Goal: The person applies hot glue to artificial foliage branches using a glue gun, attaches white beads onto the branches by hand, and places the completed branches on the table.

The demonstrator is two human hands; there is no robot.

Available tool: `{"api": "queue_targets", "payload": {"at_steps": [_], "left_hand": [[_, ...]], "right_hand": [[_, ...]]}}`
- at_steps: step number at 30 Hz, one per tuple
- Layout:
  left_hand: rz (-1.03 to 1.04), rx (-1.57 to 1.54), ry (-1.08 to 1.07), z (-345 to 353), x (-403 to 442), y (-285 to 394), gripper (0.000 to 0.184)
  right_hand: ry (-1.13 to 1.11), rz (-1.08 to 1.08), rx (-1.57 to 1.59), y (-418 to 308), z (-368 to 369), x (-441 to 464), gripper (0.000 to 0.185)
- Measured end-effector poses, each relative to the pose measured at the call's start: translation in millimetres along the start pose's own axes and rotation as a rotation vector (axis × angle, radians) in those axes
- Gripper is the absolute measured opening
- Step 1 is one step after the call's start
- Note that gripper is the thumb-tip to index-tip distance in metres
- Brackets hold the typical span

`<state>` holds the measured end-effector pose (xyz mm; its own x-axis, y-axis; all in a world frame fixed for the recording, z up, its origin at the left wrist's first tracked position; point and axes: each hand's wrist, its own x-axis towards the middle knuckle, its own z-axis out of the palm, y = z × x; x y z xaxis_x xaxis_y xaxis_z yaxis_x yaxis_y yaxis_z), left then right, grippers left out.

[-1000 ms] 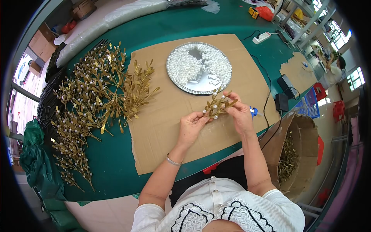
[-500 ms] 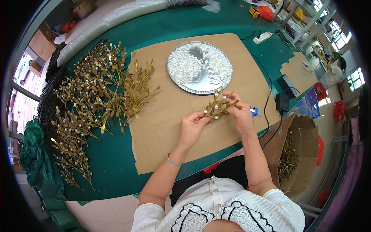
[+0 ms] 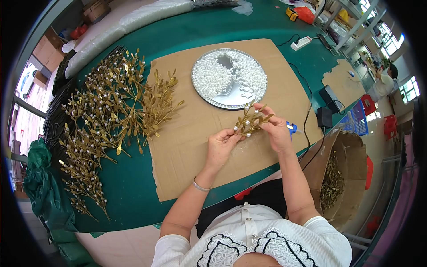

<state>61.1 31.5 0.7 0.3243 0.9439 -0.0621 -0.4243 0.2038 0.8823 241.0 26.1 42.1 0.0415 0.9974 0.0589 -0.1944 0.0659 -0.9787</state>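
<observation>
Over the cardboard, a small gold leaf sprig (image 3: 247, 123) with white pearls on it is held between both hands. My left hand (image 3: 222, 144) is closed, its thumb and fingers pinching the lower stem end. My right hand (image 3: 275, 130) is at the sprig's right side, with its fingers bent around the leaves; whether a loose pearl is between the fingertips is too small to tell. Just right of that hand lies a blue glue gun (image 3: 291, 128), partly hidden by it. Beyond the hands stands a round silver tray (image 3: 224, 87) of white pearls.
Pearled gold sprigs (image 3: 106, 102) are piled on the green table (image 3: 126, 178) at left, beside plain gold sprigs (image 3: 160, 102). Black cables cross the right edge of the cardboard sheet (image 3: 191, 164). An open carton (image 3: 351, 178) of gold sprigs stands at right. A person (image 3: 384, 84) is farther off.
The sprig and the fingertips of my right hand have shifted very slightly to the left. Both hands keep their hold, and the rest looks the same.
</observation>
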Motion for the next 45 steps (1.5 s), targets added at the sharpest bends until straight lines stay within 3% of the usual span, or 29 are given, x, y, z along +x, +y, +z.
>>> {"api": "queue_targets", "payload": {"at_steps": [10,29,45], "left_hand": [[-0.005,-0.039,-0.021,-1,0,4,0.012],[0.000,-0.065,0.010,1,-3,-1,0.013],[0.025,-0.071,0.030,0,-3,-3,0.013]], "right_hand": [[0.043,-0.109,-0.035,6,5,1,0.005],[0.043,-0.052,0.087,3,11,1,0.006],[0.136,-0.128,-0.057,4,29,0,0.011]]}}
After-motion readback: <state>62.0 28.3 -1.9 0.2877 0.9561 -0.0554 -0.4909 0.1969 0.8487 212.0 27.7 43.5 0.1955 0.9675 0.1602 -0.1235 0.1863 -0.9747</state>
